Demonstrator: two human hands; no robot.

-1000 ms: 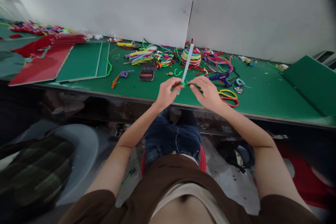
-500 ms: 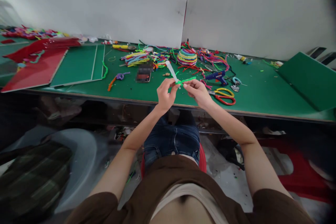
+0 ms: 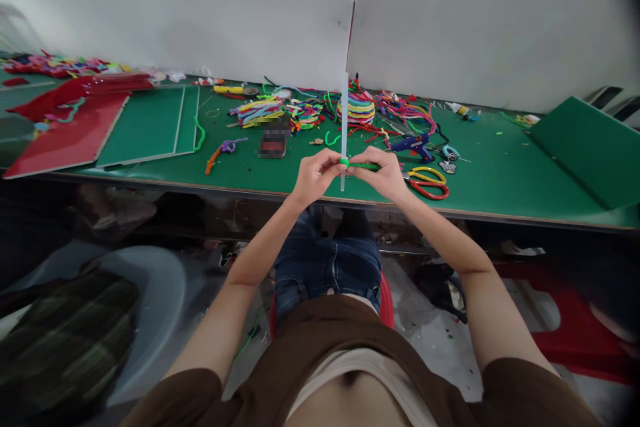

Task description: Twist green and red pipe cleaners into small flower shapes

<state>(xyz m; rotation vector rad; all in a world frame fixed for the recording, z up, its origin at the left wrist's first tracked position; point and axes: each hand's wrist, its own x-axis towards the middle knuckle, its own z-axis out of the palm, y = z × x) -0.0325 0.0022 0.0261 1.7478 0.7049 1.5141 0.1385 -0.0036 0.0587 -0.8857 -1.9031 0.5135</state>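
The left hand (image 3: 316, 177) had its thumb and fingers pinched together at the green pipe cleaner (image 3: 363, 166), bunched near the lower end of an upright, translucent pale strip (image 3: 345, 113), while the right hand (image 3: 382, 173) clamped its fingertips on the pipe cleaner just to the right. Both worked over the near edge of a green tabletop (image 3: 505, 173), with scissors (image 3: 428, 181) to the right, a blue glue gun (image 3: 413, 145) farther back, and a striped ball (image 3: 357, 112) beyond, before white wall panels (image 3: 460, 27).

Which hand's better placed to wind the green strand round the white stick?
Right hand, probably: it holds the green strand extending from the white stick, while the left hand pinches at the stick.
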